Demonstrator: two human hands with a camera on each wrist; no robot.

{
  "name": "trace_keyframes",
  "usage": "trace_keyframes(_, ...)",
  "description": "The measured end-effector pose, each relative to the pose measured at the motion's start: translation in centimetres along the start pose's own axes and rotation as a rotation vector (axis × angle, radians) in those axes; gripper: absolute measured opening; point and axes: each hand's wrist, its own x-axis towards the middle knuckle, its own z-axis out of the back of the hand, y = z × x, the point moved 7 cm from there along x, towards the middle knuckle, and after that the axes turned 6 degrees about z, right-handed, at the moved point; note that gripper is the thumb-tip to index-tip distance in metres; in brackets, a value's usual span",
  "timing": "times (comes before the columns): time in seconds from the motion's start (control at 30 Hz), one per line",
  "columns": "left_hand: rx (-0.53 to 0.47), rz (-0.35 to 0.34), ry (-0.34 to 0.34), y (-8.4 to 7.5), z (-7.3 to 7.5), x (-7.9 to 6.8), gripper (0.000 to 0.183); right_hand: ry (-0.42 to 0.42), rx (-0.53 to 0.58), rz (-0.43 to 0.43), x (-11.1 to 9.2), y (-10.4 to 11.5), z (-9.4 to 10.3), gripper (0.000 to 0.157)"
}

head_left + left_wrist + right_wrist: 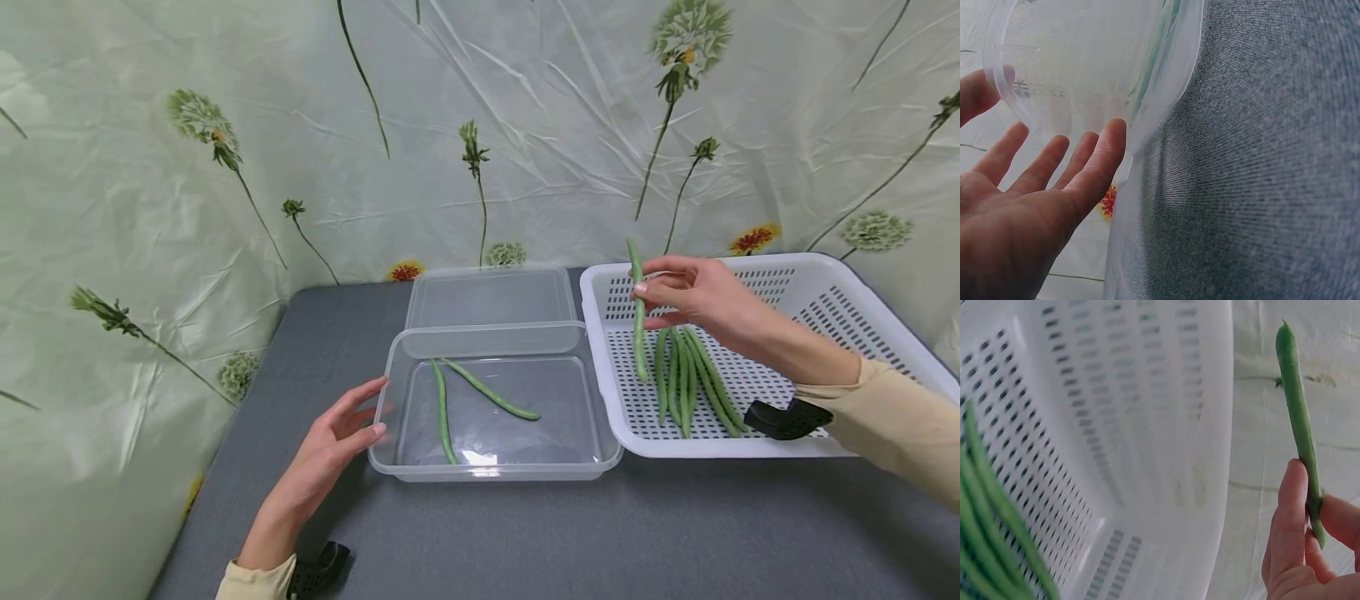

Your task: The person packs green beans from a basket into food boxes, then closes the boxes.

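My right hand (705, 304) pinches a single green bean (639, 342) between thumb and fingers, holding it upright over the left part of a white perforated basket (720, 448). In the right wrist view most of that bean (1297, 406) sticks out above the fingertips. Below, a bunch of several green beans (685, 387) lies on the basket's floor. My left hand (318, 462) is at the left wall of a clear plastic container (495, 475), its fingers extended and fingertips at the side. Inside the container lie two green beans, one near upright (442, 412) and one slanting (495, 395).
Behind the container lies a clear rectangular lid (487, 298). The basket stands right beside the container, on the same dark grey tabletop (525, 533). A pale sheet (375, 192) with printed flowers hangs behind and along the left.
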Motion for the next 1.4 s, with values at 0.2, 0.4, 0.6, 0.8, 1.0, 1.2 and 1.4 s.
trace_keyframes(0.2, -0.001, 0.015, -0.009, 0.1, 0.0, 0.1, 0.058, 0.046, 0.085, 0.025, 0.7, 0.7, -2.1, 0.057)
trace_keyframes(0.4, 0.009, 0.012, -0.01, -0.1, 0.0, 0.1, 0.058, 0.08, 0.107, 0.044, 1.5, 1.5, -4.3, 0.053)
trace_keyframes(0.6, 0.002, 0.002, -0.006, -0.1, 0.0, 0.1, 0.058, 0.144, 0.125, 0.088, 2.2, 2.3, -6.7, 0.045)
trace_keyframes(0.8, 0.01, 0.007, -0.01, -0.1, 0.0, 0.1, 0.058, 0.204, 0.075, 0.076, 2.8, 2.4, -9.3, 0.04)
trace_keyframes(1.0, 0.005, 0.018, -0.014, 0.1, 0.1, 0.1, 0.058, 0.281, 0.03, 0.059, 3.0, 2.5, -11.7, 0.031)
trace_keyframes(1.2, 0.008, 0.012, -0.014, 0.0, 0.1, 0.0, 0.058, 0.335, -0.012, 0.04, 3.1, 2.5, -13.5, 0.038)
trace_keyframes(1.4, 0.01, 0.019, -0.017, 0.1, 0.1, 0.0, 0.058, 0.388, -0.116, 0.026, 3.1, 1.9, -14.6, 0.039)
